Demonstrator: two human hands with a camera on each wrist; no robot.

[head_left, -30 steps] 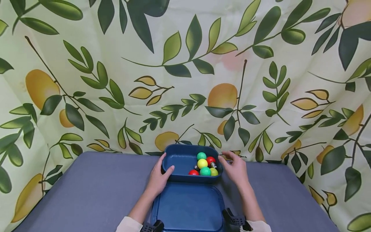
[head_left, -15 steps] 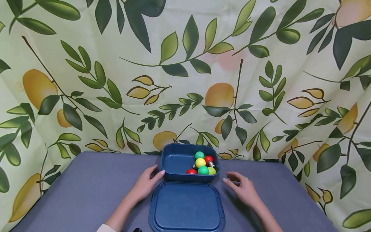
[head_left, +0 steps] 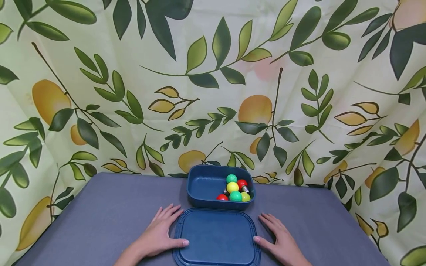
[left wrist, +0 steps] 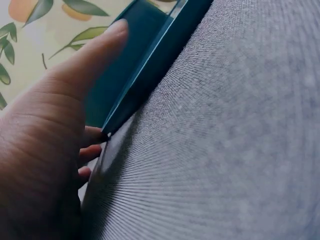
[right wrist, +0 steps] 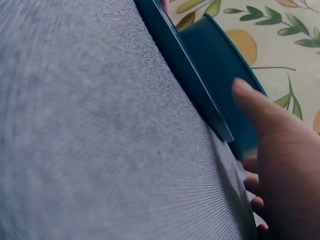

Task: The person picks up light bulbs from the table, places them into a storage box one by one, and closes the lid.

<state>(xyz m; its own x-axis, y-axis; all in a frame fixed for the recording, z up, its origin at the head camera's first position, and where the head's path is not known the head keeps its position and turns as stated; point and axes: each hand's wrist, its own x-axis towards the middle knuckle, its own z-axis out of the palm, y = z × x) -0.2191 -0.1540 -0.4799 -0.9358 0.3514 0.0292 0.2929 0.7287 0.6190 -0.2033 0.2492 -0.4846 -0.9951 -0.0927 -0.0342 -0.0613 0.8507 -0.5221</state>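
Observation:
A flat blue lid [head_left: 216,236] with a rimmed edge lies on the table at the near middle. My left hand [head_left: 158,232] is at its left side, fingers spread and the thumb reaching over the rim. On the right side, my right hand [head_left: 279,240] has its thumb at the rim and its fingers stretched forward beside it. Whether either thumb touches the lid I cannot tell. Just behind the lid stands an open blue box [head_left: 206,188]. Red, yellow and green bulbs [head_left: 232,187], some showing metal screw bases, lie in its right half.
A grey-blue cloth [head_left: 100,221] covers the table. Behind it hangs a curtain [head_left: 213,107] printed with leaves and fruit, close to the box's back. Table surface shows to the left and right of the hands.
Both hands have left the sides of the box and come back toward the person, now beside the lid with fingers spread. The box, the bulbs and the lid stay in place.

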